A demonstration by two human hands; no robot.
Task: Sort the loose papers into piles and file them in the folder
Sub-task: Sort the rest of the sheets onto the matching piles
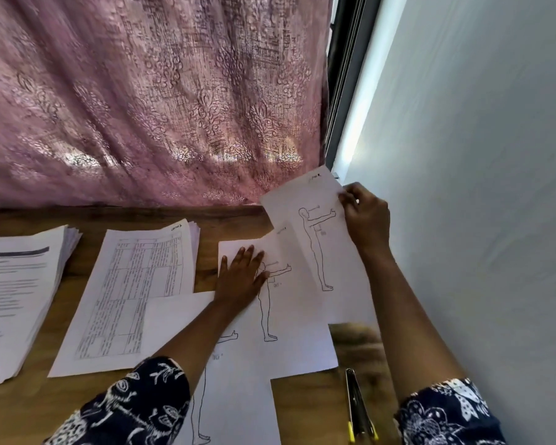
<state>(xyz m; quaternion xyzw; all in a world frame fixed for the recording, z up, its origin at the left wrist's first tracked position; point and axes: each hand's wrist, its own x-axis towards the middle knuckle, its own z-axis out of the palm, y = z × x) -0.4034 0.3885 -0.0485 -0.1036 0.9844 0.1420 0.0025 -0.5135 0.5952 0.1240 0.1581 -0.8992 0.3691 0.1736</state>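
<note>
Sleeves nearest; left hand presses flat drawing, right hand pinches raised drawing.

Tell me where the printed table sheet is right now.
Head view, left of centre: the table sheet tops a pile on the wooden desk, between the text-page stack and the figure drawings under the left hand.

It looked like a home room: a pink patterned curtain hung behind a wooden tabletop beside a white wall.

On the desk lie text stack left, chart pile middle, figure sheets right.
</note>
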